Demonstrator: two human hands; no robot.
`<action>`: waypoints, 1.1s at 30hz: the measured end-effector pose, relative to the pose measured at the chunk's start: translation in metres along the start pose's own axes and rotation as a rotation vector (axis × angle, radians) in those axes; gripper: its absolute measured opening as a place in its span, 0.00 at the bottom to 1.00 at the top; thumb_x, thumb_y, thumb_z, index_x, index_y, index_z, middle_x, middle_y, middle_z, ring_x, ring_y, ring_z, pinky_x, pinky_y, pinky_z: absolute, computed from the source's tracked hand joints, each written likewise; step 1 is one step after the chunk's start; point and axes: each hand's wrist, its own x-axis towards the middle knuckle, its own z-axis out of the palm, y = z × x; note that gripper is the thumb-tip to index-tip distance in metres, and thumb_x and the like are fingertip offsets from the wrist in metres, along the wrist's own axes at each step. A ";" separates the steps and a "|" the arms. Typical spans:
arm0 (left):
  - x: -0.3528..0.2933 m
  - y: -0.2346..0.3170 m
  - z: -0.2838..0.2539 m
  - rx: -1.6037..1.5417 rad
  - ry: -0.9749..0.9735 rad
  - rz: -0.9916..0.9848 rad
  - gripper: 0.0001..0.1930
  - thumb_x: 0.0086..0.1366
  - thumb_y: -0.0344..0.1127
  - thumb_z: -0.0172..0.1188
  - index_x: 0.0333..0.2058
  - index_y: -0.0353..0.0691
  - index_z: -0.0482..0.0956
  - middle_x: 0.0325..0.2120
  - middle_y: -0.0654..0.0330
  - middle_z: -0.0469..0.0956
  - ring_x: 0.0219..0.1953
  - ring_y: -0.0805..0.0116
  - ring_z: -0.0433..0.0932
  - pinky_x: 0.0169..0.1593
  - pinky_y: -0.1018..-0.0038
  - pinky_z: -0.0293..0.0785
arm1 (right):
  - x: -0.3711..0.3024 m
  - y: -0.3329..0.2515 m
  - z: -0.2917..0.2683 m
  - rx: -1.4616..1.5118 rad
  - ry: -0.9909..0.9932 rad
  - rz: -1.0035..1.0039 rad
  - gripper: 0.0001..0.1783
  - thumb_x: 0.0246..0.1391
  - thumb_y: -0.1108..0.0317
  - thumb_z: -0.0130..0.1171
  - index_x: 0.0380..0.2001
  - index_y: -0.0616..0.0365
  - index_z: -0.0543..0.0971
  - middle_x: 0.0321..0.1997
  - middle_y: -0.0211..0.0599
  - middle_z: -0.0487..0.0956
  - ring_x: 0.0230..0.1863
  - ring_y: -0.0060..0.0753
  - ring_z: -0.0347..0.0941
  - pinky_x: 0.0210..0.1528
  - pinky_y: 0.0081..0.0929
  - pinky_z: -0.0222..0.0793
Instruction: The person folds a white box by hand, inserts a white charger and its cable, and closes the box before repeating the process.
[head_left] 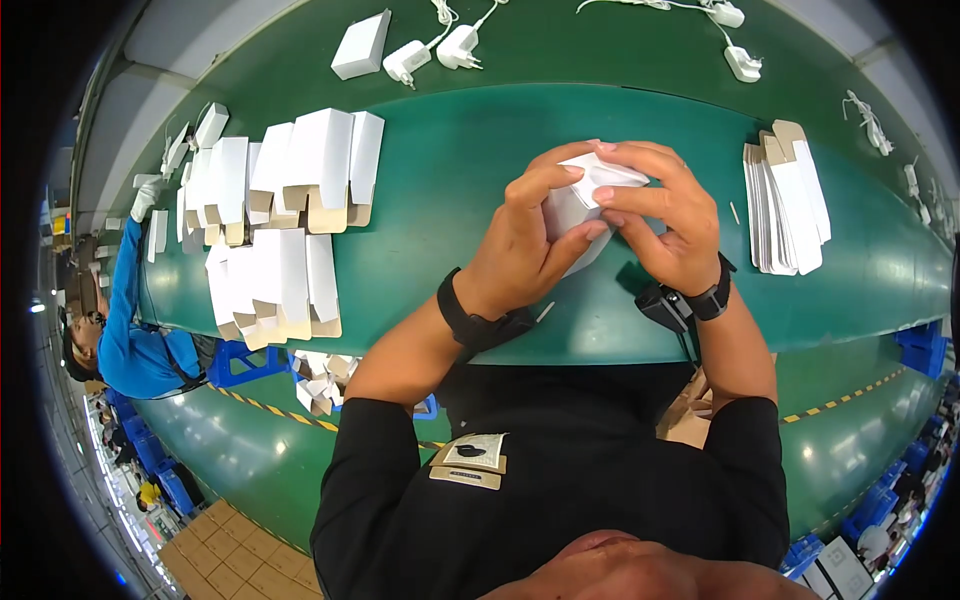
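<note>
Above the green table I hold a small white cardboard box (571, 214) between both hands. My left hand (515, 235) is wrapped round its left side, with the thumb across the near face. The fingers of my right hand (672, 210) are closed on the folded flaps at its upper end. My palms and fingers hide part of the box. Each wrist wears a dark strap with a small black device.
Left of my hands, several white boxes (320, 150) stand in rows, brown flaps out. Flattened white cartons (785, 205) are stacked at right. White power adapters (408, 62) with cables lie on the far green surface (560, 45). At far left works a person in blue (140, 350).
</note>
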 end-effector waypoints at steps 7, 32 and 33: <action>-0.005 0.007 0.005 0.006 -0.018 -0.116 0.33 0.69 0.37 0.62 0.64 0.41 0.53 0.60 0.40 0.68 0.58 0.48 0.73 0.56 0.58 0.73 | -0.011 0.006 -0.001 0.326 0.045 0.298 0.11 0.58 0.78 0.61 0.45 0.59 0.80 0.55 0.48 0.80 0.56 0.46 0.77 0.56 0.42 0.74; 0.017 0.053 0.010 -0.160 0.018 -0.447 0.29 0.77 0.49 0.42 0.65 0.30 0.60 0.63 0.42 0.65 0.62 0.48 0.71 0.64 0.58 0.68 | -0.018 0.008 0.009 1.113 0.383 1.241 0.19 0.70 0.55 0.50 0.54 0.55 0.76 0.48 0.34 0.80 0.44 0.25 0.79 0.42 0.22 0.77; 0.016 0.052 0.011 -0.167 -0.005 -0.418 0.28 0.77 0.47 0.45 0.64 0.31 0.61 0.63 0.45 0.66 0.62 0.52 0.71 0.63 0.60 0.68 | -0.035 0.027 0.020 1.209 0.352 1.119 0.20 0.70 0.54 0.49 0.55 0.55 0.75 0.49 0.35 0.80 0.45 0.25 0.79 0.42 0.22 0.77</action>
